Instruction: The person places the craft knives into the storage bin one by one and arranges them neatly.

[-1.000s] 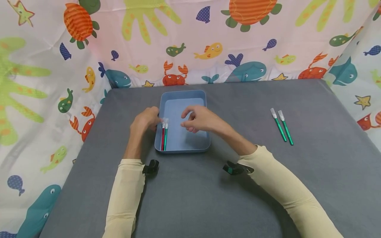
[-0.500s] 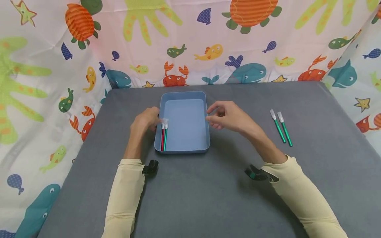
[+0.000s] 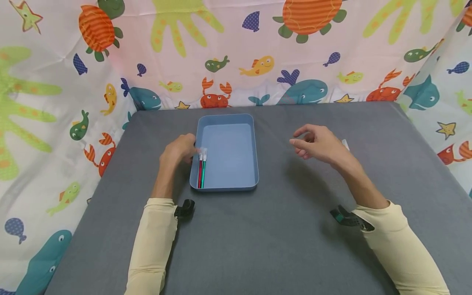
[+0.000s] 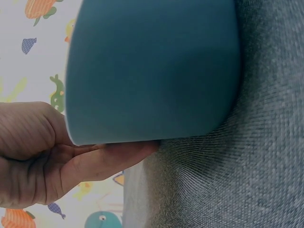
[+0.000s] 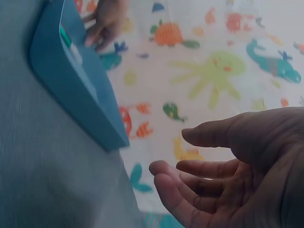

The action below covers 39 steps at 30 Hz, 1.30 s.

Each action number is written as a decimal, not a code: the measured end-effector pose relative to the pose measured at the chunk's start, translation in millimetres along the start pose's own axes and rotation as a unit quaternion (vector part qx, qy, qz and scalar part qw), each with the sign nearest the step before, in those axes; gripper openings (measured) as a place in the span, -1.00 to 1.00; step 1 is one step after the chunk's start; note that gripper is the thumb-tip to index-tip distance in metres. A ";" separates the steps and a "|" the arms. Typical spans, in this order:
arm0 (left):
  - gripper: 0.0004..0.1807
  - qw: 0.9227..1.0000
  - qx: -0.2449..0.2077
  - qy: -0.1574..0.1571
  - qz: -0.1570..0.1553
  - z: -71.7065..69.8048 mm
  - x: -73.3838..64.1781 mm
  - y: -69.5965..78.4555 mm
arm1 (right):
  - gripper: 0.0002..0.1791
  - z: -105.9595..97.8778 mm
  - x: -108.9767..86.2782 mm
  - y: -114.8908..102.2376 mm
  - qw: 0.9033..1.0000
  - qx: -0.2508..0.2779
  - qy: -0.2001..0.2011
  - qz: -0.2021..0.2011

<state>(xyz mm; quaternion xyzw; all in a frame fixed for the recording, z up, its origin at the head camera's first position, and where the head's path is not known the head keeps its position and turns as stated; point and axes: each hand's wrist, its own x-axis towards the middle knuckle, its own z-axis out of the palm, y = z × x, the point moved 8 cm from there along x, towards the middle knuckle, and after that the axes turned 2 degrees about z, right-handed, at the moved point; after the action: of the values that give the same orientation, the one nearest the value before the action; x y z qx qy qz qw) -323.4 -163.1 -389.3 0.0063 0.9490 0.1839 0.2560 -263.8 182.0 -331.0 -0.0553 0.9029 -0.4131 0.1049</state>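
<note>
Blue tray rim [image 3: 224, 189], right hand [image 3: 318, 143] apart

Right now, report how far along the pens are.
Looks done: a red pen and a green pen lie in the blue tray. In hand: the left hand holds the tray's side; the right hand is empty. Apparently left: a white-tipped item, mostly hidden behind the right hand.
</note>
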 end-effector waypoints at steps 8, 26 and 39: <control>-0.50 1.000 0.005 0.001 -0.004 -1.5 -1.3 0.4 | -0.39 -39.1 -10.1 45.0 0.993 -0.103 0.049 0.039; -0.55 1.000 0.015 0.014 0.020 -3.2 -2.7 4.7 | -0.62 -57.8 -8.4 103.4 0.965 -0.227 0.084 0.105; -0.57 1.000 0.015 0.011 0.015 -3.6 -3.7 -0.4 | -0.88 -50.3 -1.7 100.3 0.944 -0.288 0.120 0.108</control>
<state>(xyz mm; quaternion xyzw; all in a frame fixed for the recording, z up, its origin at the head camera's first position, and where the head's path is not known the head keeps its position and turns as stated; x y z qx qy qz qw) -321.9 -165.1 -384.7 0.0226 0.9541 0.1737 0.2430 -275.3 284.7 -374.7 0.0646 0.9899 -0.1250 0.0197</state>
